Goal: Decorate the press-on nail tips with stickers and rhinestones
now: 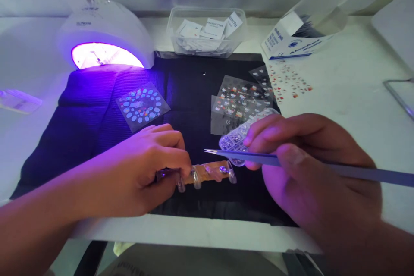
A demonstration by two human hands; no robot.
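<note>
My left hand (152,170) pinches one end of a narrow brownish strip (205,173) that carries several clear false nails (196,177). A shiny decoration sits near the strip's right end. Between the thumb and fingers of my right hand (310,172) is a pair of tweezers (255,157), its pointed tips just above the strip and apart from it. Behind those fingers lies a clear compartment case (234,140) of small shiny pieces, partly hidden by the hand. Transparent sticker sheets (237,95) lie beyond the case.
A nail lamp (106,30) glows purple at the back left. Near it lies a blue-patterned sticker sheet (142,105) on the dark cloth (184,95). At the back stand a clear tub (207,45) of alcohol pads and an open alcohol pad box (291,43).
</note>
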